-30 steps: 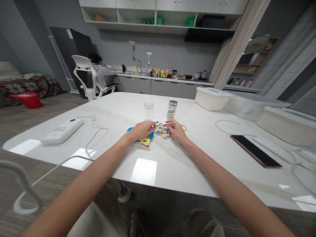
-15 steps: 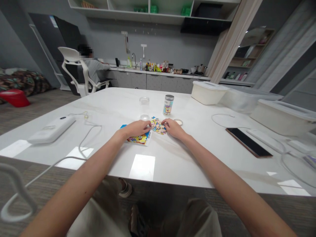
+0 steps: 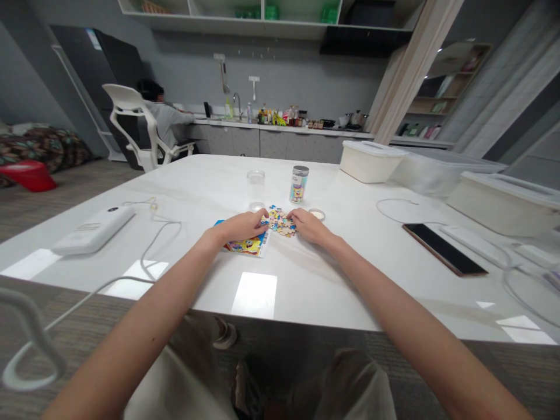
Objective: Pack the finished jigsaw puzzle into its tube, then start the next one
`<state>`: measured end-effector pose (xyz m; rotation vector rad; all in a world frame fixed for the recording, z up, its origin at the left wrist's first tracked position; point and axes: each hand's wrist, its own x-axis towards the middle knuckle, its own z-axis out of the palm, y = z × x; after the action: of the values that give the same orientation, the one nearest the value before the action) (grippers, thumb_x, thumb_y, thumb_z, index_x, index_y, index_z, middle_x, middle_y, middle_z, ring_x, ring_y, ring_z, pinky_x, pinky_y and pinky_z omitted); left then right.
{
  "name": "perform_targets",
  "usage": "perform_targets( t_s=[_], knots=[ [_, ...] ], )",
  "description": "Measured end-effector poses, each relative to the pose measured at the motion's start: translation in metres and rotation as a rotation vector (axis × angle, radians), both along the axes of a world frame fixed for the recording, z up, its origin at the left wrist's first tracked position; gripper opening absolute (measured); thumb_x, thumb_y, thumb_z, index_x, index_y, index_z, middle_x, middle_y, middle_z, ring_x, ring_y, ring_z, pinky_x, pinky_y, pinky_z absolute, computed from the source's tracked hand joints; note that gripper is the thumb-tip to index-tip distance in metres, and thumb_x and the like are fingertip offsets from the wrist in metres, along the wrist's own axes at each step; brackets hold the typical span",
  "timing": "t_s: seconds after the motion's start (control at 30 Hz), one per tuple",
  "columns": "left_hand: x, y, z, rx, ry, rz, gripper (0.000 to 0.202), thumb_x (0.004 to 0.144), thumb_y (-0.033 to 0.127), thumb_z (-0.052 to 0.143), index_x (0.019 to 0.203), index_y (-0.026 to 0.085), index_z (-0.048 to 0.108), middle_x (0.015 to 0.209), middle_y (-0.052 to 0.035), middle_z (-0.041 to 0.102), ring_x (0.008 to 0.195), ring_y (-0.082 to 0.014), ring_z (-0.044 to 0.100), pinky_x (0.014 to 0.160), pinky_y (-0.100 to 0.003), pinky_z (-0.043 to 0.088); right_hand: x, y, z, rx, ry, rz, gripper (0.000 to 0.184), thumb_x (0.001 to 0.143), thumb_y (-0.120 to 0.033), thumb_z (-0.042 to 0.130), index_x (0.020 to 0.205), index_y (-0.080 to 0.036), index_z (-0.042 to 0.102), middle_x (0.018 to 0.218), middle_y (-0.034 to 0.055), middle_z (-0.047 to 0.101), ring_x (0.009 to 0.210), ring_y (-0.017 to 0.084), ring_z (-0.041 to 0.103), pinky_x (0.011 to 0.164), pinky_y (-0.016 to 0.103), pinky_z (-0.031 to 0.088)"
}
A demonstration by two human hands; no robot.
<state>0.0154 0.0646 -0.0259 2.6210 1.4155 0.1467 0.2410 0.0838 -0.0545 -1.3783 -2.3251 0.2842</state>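
Observation:
A small heap of colourful puzzle pieces (image 3: 280,222) lies on the white table (image 3: 280,280), between my two hands. My left hand (image 3: 240,226) rests over a printed cartoon picture card (image 3: 245,245), its fingers curled and pinched at the left edge of the pieces. My right hand (image 3: 308,226) lies at the right edge of the heap, fingers bent down onto the pieces. What each pinch holds is too small to make out. Behind the heap stand a labelled jar with a dark lid (image 3: 298,184) and a clear cup (image 3: 255,181). A small round lid (image 3: 317,214) lies to the right.
A white power bank (image 3: 94,229) with a cable lies at the left. A dark phone (image 3: 443,249) and cables lie at the right, with white and clear lidded bins (image 3: 371,161) behind. Another person (image 3: 164,119) sits in a white chair at the far counter.
The view has tilted and shifted slightly. Both hands stay at the puzzle pieces, with the fingers drawn a little closer onto the heap.

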Motion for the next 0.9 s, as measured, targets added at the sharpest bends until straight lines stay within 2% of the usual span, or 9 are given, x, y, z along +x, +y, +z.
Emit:
perform_targets(
  t_s=[0.13, 0.27, 0.4, 0.63, 0.8, 0.9],
  knots=[
    [0.000, -0.002, 0.003, -0.009, -0.013, 0.003, 0.038, 0.091, 0.043, 0.039, 0.120, 0.018, 0.045, 0.078, -0.0035, 0.064, 0.068, -0.0195, 0.059, 0.061, -0.026, 0.037, -0.001, -0.004, 0.003, -0.006, 0.000, 0.014, 0.032, 0.100, -0.033, 0.036, 0.102, -0.015, 0.062, 0.105, 0.0105, 0.065, 0.098, 0.019, 0.060, 0.088, 0.031, 0.043],
    [0.001, -0.003, 0.005, -0.025, 0.000, 0.018, 0.037, 0.091, 0.046, 0.041, 0.114, 0.019, 0.050, 0.076, -0.0027, 0.062, 0.065, -0.0183, 0.057, 0.060, -0.026, 0.036, 0.000, -0.005, 0.002, 0.013, -0.017, 0.037, 0.031, 0.091, -0.041, 0.054, 0.107, -0.015, 0.060, 0.111, 0.0110, 0.065, 0.101, 0.021, 0.060, 0.088, 0.032, 0.044],
    [0.000, -0.003, 0.005, -0.028, 0.004, 0.012, 0.036, 0.091, 0.045, 0.041, 0.112, 0.019, 0.053, 0.074, -0.0025, 0.061, 0.064, -0.0175, 0.056, 0.059, -0.026, 0.035, 0.001, -0.003, -0.001, 0.015, -0.021, 0.042, 0.028, 0.088, -0.035, 0.058, 0.108, -0.015, 0.060, 0.113, 0.0116, 0.065, 0.104, 0.022, 0.060, 0.090, 0.033, 0.045],
    [0.000, -0.003, 0.003, -0.034, -0.028, 0.017, 0.040, 0.090, 0.044, 0.042, 0.121, 0.018, 0.044, 0.075, -0.0018, 0.062, 0.063, -0.0177, 0.056, 0.058, -0.026, 0.035, 0.003, 0.000, -0.003, 0.029, -0.039, 0.068, 0.019, 0.093, -0.021, 0.047, 0.108, -0.015, 0.058, 0.114, 0.0115, 0.063, 0.104, 0.019, 0.060, 0.094, 0.033, 0.043],
    [-0.004, -0.001, 0.004, -0.116, -0.090, 0.051, 0.053, 0.084, 0.057, 0.050, 0.122, 0.020, 0.045, 0.081, -0.0027, 0.065, 0.067, -0.0181, 0.058, 0.060, -0.026, 0.038, 0.007, 0.006, -0.007, 0.022, -0.035, 0.087, 0.026, 0.091, -0.008, 0.042, 0.110, -0.015, 0.058, 0.117, 0.0119, 0.061, 0.108, 0.018, 0.058, 0.096, 0.032, 0.042],
    [-0.010, 0.002, 0.005, -0.151, -0.083, 0.080, 0.056, 0.078, 0.060, 0.056, 0.118, 0.021, 0.049, 0.077, -0.0013, 0.065, 0.066, -0.0185, 0.059, 0.060, -0.026, 0.039, 0.009, 0.008, -0.009, 0.029, -0.038, 0.097, 0.030, 0.088, -0.003, 0.040, 0.109, -0.017, 0.058, 0.116, 0.0106, 0.062, 0.107, 0.018, 0.058, 0.095, 0.032, 0.043]
  ],
)
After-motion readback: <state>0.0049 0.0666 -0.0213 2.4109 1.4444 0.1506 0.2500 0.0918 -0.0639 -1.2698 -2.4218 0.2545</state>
